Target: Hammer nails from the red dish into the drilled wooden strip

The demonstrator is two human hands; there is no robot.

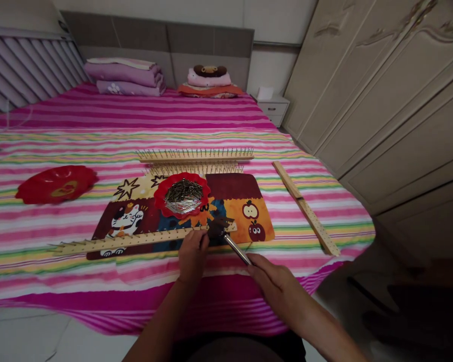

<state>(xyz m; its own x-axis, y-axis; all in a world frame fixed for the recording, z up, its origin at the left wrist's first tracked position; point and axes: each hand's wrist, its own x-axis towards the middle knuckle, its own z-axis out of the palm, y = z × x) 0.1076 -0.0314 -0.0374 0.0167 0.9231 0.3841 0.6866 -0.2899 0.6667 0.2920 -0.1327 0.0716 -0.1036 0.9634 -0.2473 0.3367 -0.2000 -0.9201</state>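
A long wooden strip [136,240] lies across a colourful cartoon mat [241,193] near the front edge of the bed. My left hand [192,254] rests on the strip near its right end, fingers pinched together as if on a nail too small to make out. My right hand [274,284] grips the metal handle of a hammer [226,239], whose dark head hovers over the strip right beside my left fingers. A red plate [181,195] heaped with shiny metal nails sits on the mat just behind the strip.
Two wooden strips studded with nails [195,157] lie behind the plate. Another strip [305,207] lies slantwise at the right. A second red dish [56,184] rests at the left. Folded bedding [125,76] is at the headboard; a wardrobe [392,85] stands at the right.
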